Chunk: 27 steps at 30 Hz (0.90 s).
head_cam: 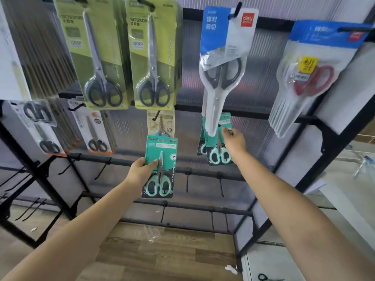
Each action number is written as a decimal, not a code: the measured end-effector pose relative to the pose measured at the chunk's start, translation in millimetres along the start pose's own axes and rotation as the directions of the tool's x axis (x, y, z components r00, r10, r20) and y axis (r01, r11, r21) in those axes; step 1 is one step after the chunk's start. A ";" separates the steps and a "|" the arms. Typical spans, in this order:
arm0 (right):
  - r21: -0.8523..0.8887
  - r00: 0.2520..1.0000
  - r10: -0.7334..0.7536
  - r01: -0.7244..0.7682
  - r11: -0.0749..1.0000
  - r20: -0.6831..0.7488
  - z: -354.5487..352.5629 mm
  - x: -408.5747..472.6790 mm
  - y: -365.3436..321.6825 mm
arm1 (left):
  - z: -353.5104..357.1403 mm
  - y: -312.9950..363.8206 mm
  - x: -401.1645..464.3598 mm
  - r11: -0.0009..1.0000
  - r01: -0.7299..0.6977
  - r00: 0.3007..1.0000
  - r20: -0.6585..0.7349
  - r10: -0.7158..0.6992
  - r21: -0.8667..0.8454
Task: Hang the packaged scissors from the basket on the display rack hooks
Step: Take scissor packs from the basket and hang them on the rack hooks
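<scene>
Head view: the left hand (142,169) grips a teal scissors pack (160,167) by its left edge, thumb across the front, held upright before the black rack (203,173). The right hand (235,141) pinches the hook end at the hung teal packs (219,147), under a white pouch (221,78).

Bare black hooks (187,180) along the rack's lower rails, open space around them, hanging white-and-blue scissor pack (221,63) overlapping teal packs (220,157) at the middle rail
</scene>
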State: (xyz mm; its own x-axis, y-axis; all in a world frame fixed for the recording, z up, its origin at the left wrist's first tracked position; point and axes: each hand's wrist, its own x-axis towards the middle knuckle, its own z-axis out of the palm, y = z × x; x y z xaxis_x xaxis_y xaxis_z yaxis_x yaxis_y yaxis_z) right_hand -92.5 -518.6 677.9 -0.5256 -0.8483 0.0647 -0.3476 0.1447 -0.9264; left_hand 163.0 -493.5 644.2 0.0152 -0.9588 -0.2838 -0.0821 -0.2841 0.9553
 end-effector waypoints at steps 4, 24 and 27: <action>-0.073 0.999 -0.018 0.020 0.997 0.032 1.4 2.4 0.6 | -2.1 -1.4 -2.8 1.000 -0.023 0.999 0.024 0.022 0.016; -0.191 0.939 -0.041 0.112 0.975 0.342 -65.3 -89.3 36.2 | 93.8 -23.7 -42.6 0.969 -0.161 0.898 0.435 0.067 0.184; -0.173 0.951 -0.090 0.146 0.974 0.295 -78.3 -89.3 29.4 | 98.9 -24.8 -43.6 0.974 -0.141 0.895 0.444 0.049 0.177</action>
State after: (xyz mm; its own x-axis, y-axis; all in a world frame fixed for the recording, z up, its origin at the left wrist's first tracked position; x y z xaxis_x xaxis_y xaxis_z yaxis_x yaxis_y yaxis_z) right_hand -116.6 -398.8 673.9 -0.2397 -0.9702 0.0359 -0.5498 0.1052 -0.8287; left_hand 65.8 -443.8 624.6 -0.4328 -0.8679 -0.2436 -0.2583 -0.1395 0.9559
